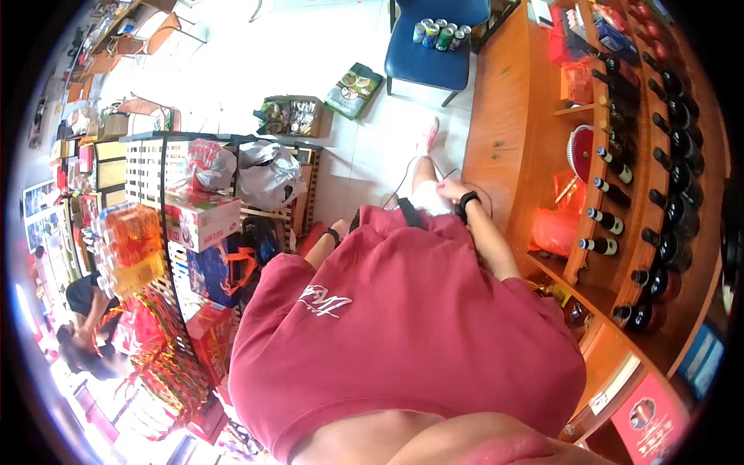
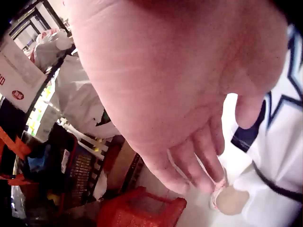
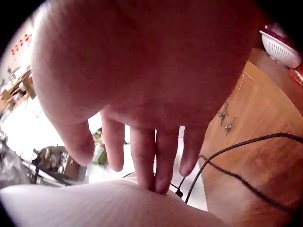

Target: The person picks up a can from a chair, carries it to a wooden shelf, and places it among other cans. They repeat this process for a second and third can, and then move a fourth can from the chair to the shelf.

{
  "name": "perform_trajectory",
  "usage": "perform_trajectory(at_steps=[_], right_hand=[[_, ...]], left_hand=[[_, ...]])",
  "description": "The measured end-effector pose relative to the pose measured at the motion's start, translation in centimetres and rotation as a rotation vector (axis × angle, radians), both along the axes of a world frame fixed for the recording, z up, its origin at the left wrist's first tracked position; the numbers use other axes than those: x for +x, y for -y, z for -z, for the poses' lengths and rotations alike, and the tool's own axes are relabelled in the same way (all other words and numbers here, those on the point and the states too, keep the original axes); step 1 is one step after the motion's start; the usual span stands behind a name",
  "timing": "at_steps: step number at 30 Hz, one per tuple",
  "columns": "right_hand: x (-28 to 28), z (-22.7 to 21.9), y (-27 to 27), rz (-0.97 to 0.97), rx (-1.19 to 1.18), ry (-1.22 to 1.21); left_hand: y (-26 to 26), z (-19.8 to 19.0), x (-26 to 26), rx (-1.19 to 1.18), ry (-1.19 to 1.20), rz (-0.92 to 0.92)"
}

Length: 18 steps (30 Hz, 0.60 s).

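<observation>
In the left wrist view the left hand [image 2: 175, 80] hangs with relaxed, slightly bent fingers and holds nothing; white shorts with dark trim [image 2: 279, 118] are beside its thumb. The head view shows that hand [image 1: 339, 228] low by the body, next to the shelf. The right hand [image 3: 147, 90] has its fingers extended downward, nothing in its grasp, fingertips over or against a pale leg [image 3: 113, 203]; whether they touch is unclear. In the head view the right hand [image 1: 453, 190] is over the thigh, a black band on its wrist.
A red stool [image 2: 142, 208] stands near the left hand. Black cables [image 3: 246, 142] run beside the right hand, before a wooden cabinet [image 1: 496, 139]. Ahead are a blue chair [image 1: 426, 66] with cans, a green bag [image 1: 354, 91] and an open carton [image 1: 308, 116]. A loaded rack is left, wine bottles right.
</observation>
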State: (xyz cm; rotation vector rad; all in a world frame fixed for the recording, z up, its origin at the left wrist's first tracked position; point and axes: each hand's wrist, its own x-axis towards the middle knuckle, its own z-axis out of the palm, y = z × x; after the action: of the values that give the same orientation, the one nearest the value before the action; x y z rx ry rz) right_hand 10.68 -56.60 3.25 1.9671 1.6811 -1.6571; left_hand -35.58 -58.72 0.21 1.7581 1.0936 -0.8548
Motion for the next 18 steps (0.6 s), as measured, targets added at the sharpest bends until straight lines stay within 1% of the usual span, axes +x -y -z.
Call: perform_trajectory(at_steps=[1, 3, 5, 6, 7, 9, 10, 12, 13, 14, 15, 16, 17, 18], right_hand=[[2.2, 3.4, -1.5, 0.044, 0.088, -0.019], [6.3, 7.8, -5.5, 0.320, -0.096, -0.316], [9.0, 7.0, -9.7, 0.528, -0.330, -0.271], [10.7, 6.9, -11.6, 0.574, -0.407, -0.309], [12.5, 7.6, -13.4, 0.579, -0.450, -0.288], [15.9, 11.9, -15.7, 0.725, -0.470, -0.179], [17.3, 11.6, -17.4, 0.751, -0.437, -0.139], [19.6, 12.6, -21.6, 0.703, -0.358, -0.076], [20.7, 13.6, -22.7, 0.670, -0.333, -0.040], [21.2, 13.4, -24.0, 0.684, -0.247, -0.087], [21.6, 13.0, -25.9, 0.699, -0.160, -0.134], [22.4, 13.2, -27.6, 0.702, -0.146, -0.174], [22.8, 13.6, -29.1, 0.704, -0.134, -0.215], [23.2, 13.8, -30.4, 0.693, -0.143, -0.196]], left_hand=[[-0.8, 0.0, 0.3, -0.016, -0.008, -0.005], [-3.5, 0.3, 1.2, -0.030, -0.020, -0.016], [-6.6, 0.9, 2.6, -0.033, -0.034, -0.015], [-8.3, 1.0, 3.5, -0.029, -0.039, -0.015], [-10.2, 1.0, 4.4, -0.023, -0.041, -0.008], [-14.6, 1.1, 6.7, 0.006, -0.028, 0.007], [-17.0, 1.1, 8.2, 0.030, -0.022, 0.026], [-22.7, 2.1, 11.0, 0.116, 0.020, 0.084], [-25.1, 3.4, 12.2, 0.176, 0.060, 0.125], [-27.4, 7.0, 12.4, 0.301, 0.197, 0.284], [-32.6, 2.9, 16.7, 0.098, 0.036, 0.083], [-35.5, 3.4, 18.1, 0.349, 0.233, -0.063], [-38.3, 7.4, 18.4, 0.586, 0.411, 0.029], [-42.1, 3.8, 21.2, 0.556, 0.404, 0.024]])
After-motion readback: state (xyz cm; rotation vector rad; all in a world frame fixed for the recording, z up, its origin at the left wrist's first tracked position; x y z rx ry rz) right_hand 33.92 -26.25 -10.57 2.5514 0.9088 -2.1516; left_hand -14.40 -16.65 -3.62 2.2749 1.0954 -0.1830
